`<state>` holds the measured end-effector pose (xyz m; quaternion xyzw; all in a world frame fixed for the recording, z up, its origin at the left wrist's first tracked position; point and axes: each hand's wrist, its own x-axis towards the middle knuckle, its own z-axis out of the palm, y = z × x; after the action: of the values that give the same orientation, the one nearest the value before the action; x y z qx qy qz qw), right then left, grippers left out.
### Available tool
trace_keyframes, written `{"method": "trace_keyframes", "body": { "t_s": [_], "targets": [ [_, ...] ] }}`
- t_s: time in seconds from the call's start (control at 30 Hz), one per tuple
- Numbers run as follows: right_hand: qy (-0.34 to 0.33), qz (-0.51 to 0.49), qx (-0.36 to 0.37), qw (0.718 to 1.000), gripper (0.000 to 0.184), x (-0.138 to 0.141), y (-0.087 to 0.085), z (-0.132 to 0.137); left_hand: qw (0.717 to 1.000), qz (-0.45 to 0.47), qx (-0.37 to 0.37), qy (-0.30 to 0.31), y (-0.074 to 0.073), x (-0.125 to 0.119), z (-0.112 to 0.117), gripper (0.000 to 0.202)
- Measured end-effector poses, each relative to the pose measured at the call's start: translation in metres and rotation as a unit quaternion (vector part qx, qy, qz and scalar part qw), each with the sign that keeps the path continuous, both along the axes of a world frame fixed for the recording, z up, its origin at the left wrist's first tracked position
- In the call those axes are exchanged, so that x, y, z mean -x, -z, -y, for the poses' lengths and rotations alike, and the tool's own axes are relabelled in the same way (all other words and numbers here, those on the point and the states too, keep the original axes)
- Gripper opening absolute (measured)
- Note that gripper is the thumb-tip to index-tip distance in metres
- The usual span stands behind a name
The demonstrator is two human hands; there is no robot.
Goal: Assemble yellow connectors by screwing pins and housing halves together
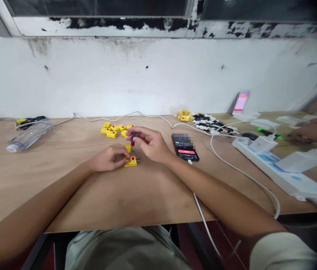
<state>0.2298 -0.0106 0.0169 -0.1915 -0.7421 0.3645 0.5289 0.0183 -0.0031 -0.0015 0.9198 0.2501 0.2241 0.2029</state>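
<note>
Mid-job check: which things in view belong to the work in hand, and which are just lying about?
In the work:
- screwdriver, in the right hand
- yellow connector, held by the left hand
- loose yellow pieces behind, probably

Apparently just lying about:
- clear bottle
- phone
- power strip

The yellow, red-dotted connector lies on the table — pins pointing right. The purple-handled screwdriver stands almost upright — tip down at the connector.
</note>
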Motion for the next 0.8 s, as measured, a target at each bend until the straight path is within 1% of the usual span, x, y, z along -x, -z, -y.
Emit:
{"method": "trace_keyframes", "body": {
  "t_s": [0.2, 0.33, 0.43, 0.6, 0.7, 0.8],
  "targets": [
    [0.013, -0.026, -0.026, 0.999, 0.025, 0.0, -0.003, 0.001, 0.999, 0.03, 0.019, 0.005, 0.004, -0.002, -0.001, 0.015],
    [0.06, -0.046, -0.042, 0.996, 0.023, -0.003, -0.005, -0.002, 0.999, 0.029, 0.02, -0.02, 0.005, -0.001, -0.003, 0.016],
    [0.097, -0.051, -0.058, 0.992, 0.023, -0.004, -0.001, -0.007, 0.999, 0.017, 0.012, -0.043, 0.006, 0.0, -0.006, 0.015],
    [0.101, -0.006, -0.108, 0.989, 0.023, -0.002, 0.007, -0.013, 0.998, 0.014, -0.005, -0.056, 0.008, 0.003, -0.008, 0.014],
    [0.116, -0.006, -0.129, 0.985, 0.022, -0.004, 0.003, -0.013, 0.997, 0.023, -0.025, -0.067, 0.008, 0.002, -0.01, 0.016],
    [0.149, -0.029, -0.123, 0.981, 0.022, -0.012, -0.004, -0.016, 0.996, 0.027, -0.039, -0.08, 0.006, -0.004, -0.015, 0.019]
  ]
}}
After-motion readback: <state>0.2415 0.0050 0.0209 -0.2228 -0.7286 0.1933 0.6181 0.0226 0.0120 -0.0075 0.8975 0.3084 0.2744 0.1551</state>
